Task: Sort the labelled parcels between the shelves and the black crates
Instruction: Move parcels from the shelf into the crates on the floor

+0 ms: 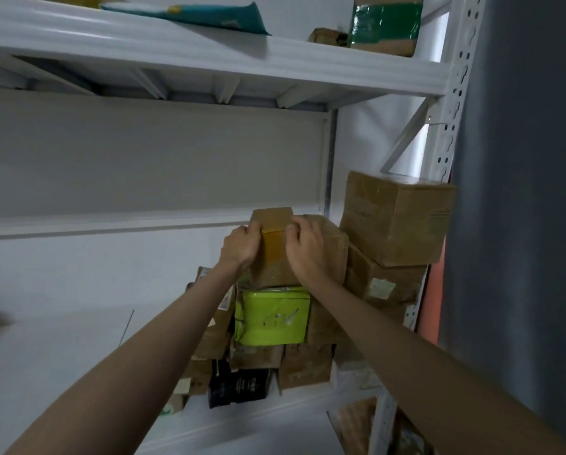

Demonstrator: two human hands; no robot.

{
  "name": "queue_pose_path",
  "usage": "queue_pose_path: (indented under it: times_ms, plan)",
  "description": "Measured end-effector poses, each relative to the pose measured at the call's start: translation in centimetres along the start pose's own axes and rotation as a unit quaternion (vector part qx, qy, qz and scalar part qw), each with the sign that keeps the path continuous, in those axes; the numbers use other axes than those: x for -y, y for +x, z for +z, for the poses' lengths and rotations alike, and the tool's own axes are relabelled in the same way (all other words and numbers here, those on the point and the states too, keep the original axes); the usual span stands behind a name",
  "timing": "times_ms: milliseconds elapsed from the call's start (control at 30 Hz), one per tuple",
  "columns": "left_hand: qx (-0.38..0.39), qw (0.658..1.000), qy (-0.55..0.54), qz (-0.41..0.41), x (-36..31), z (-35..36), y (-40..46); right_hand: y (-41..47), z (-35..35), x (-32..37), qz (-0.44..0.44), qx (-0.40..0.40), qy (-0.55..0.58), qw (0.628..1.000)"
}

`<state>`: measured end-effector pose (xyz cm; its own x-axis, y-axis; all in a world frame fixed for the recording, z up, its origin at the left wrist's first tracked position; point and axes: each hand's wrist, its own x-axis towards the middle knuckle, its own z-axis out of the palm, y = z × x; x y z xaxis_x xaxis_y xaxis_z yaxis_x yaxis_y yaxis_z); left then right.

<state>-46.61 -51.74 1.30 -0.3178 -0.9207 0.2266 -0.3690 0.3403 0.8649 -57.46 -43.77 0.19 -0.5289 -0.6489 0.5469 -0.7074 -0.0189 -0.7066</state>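
A small brown cardboard parcel point(272, 244) with a strip of yellowish tape sits on top of a pile of parcels on the white shelf point(78, 323). My left hand point(240, 246) grips its left side and my right hand point(304, 246) grips its right side, fingers curled over the top edge. Behind my right hand stands a second brown box point(335, 247), touching the held one. Under the parcel lies a lime-green parcel point(273, 315). No black crate is in view.
Two large brown boxes point(396, 218) are stacked at the right against the perforated shelf post point(452, 93). Lower parcels include a black box point(239, 385). The upper shelf point(209, 60) carries a teal mailer point(189, 13) and a green-taped box point(385, 24). A grey wall point(521, 192) closes the right.
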Motion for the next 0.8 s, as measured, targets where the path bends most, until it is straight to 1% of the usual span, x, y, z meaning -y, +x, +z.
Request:
queue_pose_path:
  times_ms: [100,133,233,267,333,400,433,500,567,600,633,733,800]
  plan:
    - [-0.013,0.985,-0.163,-0.046,0.8,-2.2,0.2,-0.1,0.9,0.5,-0.021,-0.020,0.168,0.985]
    - [-0.016,0.978,-0.201,-0.059,1.0,-3.1,0.1,-0.1,1.2,0.7,-0.032,-0.022,0.201,0.979]
    - [-0.002,0.966,-0.249,-0.064,1.9,-5.2,-0.4,-0.1,2.3,1.8,-0.065,-0.025,0.220,0.973]
    - [0.002,0.963,-0.262,-0.060,2.3,-5.6,-0.4,0.0,2.5,2.0,-0.059,-0.024,0.233,0.970]
    - [-0.012,0.957,-0.286,-0.046,3.0,-6.6,-0.6,0.0,3.2,2.8,-0.010,-0.014,0.269,0.963]
    - [-0.055,0.963,-0.264,-0.014,3.1,-7.3,-0.8,0.0,3.8,3.8,0.058,0.007,0.295,0.954]
    - [-0.081,0.971,-0.225,0.015,3.1,-7.6,-0.9,0.0,4.0,4.3,0.084,0.023,0.308,0.947]
    - [-0.120,0.983,-0.104,0.094,2.7,-7.8,-1.7,-0.2,4.1,5.6,0.129,0.063,0.354,0.924]
    - [-0.136,0.974,0.008,0.182,2.5,-7.5,-2.5,-0.1,4.1,6.5,0.175,0.083,0.395,0.898]
    - [-0.131,0.966,0.039,0.218,2.3,-7.4,-2.8,0.1,4.2,6.5,0.191,0.080,0.405,0.890]
    - [-0.121,0.961,0.049,0.244,2.1,-7.3,-3.0,0.2,4.3,6.3,0.201,0.075,0.411,0.886]
    - [-0.086,0.949,0.009,0.303,1.9,-7.8,-2.6,0.3,4.0,5.6,0.223,0.060,0.430,0.873]
    - [-0.062,0.941,0.020,0.333,2.0,-8.2,-2.1,0.3,3.7,5.0,0.228,0.053,0.440,0.867]
